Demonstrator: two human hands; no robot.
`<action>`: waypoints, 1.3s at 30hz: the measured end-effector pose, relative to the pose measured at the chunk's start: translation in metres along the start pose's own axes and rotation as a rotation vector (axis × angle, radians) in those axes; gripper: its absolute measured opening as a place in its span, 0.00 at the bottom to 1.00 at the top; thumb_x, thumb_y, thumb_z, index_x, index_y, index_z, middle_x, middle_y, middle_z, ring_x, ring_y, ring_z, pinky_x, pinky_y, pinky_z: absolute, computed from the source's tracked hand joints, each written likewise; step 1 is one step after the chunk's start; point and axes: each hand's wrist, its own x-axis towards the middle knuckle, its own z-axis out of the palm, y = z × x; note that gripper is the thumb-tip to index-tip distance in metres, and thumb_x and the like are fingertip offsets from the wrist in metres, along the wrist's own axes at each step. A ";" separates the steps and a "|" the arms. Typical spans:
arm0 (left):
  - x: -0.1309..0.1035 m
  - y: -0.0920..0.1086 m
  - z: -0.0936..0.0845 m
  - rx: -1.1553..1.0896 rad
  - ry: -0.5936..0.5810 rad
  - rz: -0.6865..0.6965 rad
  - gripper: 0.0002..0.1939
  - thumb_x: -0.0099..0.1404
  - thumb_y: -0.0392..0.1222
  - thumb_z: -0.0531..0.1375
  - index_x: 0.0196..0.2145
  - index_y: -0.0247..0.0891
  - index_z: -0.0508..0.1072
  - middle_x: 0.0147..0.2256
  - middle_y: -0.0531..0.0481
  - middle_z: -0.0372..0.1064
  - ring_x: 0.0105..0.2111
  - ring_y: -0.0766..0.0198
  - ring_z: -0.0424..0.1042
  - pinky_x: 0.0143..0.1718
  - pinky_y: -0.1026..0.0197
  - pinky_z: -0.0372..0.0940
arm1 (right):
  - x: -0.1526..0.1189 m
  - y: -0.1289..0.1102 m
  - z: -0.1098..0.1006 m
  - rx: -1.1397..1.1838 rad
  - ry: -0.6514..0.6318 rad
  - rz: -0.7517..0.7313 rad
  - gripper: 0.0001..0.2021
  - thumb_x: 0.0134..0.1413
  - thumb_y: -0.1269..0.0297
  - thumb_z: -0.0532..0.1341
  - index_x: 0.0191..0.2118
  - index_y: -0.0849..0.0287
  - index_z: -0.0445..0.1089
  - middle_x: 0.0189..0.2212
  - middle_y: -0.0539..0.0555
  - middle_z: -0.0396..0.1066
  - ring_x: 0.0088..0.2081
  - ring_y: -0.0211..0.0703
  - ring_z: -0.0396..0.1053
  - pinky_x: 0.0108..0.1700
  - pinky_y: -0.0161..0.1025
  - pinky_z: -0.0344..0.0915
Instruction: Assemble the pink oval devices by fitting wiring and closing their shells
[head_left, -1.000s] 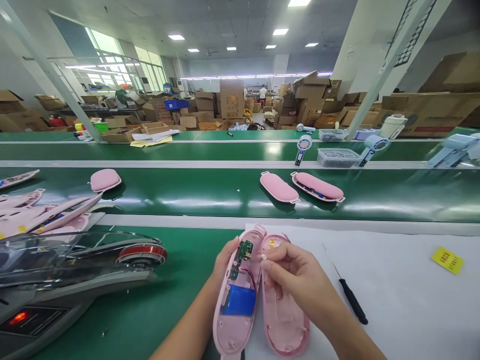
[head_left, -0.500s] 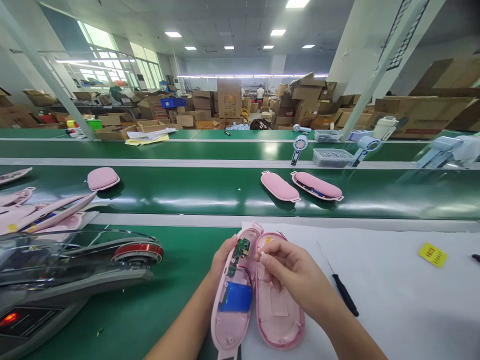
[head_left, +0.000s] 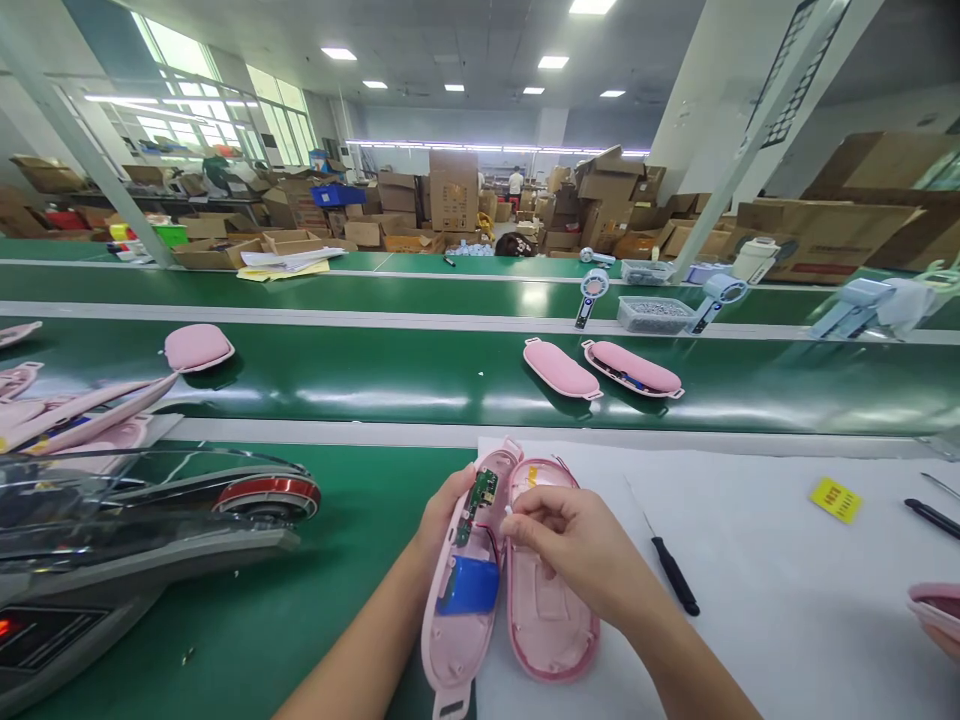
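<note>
My left hand [head_left: 444, 515] grips the left edge of a pink shell half [head_left: 457, 650], which holds a green circuit board [head_left: 482, 492] and a blue battery [head_left: 469, 585]. Beside it lies the other pink half [head_left: 555, 640], its hollow side up, with a bit of yellow tape near its top. My right hand [head_left: 559, 525] is over the upper part of that half, thumb and forefinger pinching a small white piece [head_left: 509, 511]. Thin wires run between the board and the battery.
A black screwdriver [head_left: 675, 575] and a yellow label [head_left: 835, 500] lie on white paper at right. A person's fingers [head_left: 943, 640] hold a pink shell at the right edge. Left stands a grey machine [head_left: 187, 560]; pink cases [head_left: 561, 369] rest on the green belt.
The camera view has shifted slightly. My right hand has moved a little left, toward the board. Another person's hand with a pink shell has come into view at the right edge.
</note>
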 end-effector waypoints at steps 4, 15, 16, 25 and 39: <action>-0.002 0.001 0.002 0.007 0.003 -0.041 0.24 0.57 0.56 0.61 0.36 0.27 0.76 0.29 0.41 0.76 0.37 0.50 0.75 0.44 0.54 0.64 | 0.000 -0.001 -0.002 0.070 -0.031 0.081 0.08 0.48 0.60 0.63 0.26 0.59 0.68 0.19 0.46 0.63 0.19 0.30 0.58 0.19 0.28 0.54; 0.000 -0.003 -0.002 -0.029 -0.082 -0.053 0.23 0.58 0.57 0.60 0.28 0.29 0.75 0.23 0.45 0.73 0.30 0.54 0.75 0.39 0.56 0.65 | 0.001 0.007 -0.008 0.379 -0.205 0.060 0.15 0.49 0.53 0.66 0.32 0.61 0.74 0.15 0.46 0.63 0.17 0.29 0.57 0.20 0.28 0.55; 0.000 -0.003 -0.001 -0.023 -0.081 -0.055 0.23 0.57 0.57 0.61 0.29 0.29 0.75 0.23 0.45 0.73 0.31 0.53 0.75 0.39 0.55 0.65 | 0.000 0.006 -0.008 0.376 -0.206 0.057 0.14 0.49 0.53 0.65 0.32 0.61 0.73 0.15 0.46 0.63 0.17 0.28 0.57 0.20 0.28 0.55; -0.001 -0.005 0.015 0.040 0.102 0.010 0.26 0.51 0.54 0.67 0.40 0.30 0.75 0.28 0.44 0.76 0.33 0.53 0.74 0.37 0.58 0.65 | -0.003 -0.006 0.003 0.072 0.075 0.115 0.06 0.47 0.66 0.59 0.23 0.59 0.62 0.18 0.44 0.58 0.21 0.31 0.54 0.22 0.30 0.50; -0.006 -0.009 0.021 0.196 0.083 0.096 0.40 0.49 0.53 0.69 0.57 0.38 0.65 0.33 0.47 0.73 0.30 0.60 0.71 0.36 0.61 0.61 | -0.006 -0.004 0.004 -0.112 0.102 -0.017 0.06 0.47 0.68 0.55 0.22 0.57 0.63 0.21 0.47 0.64 0.25 0.36 0.60 0.27 0.33 0.54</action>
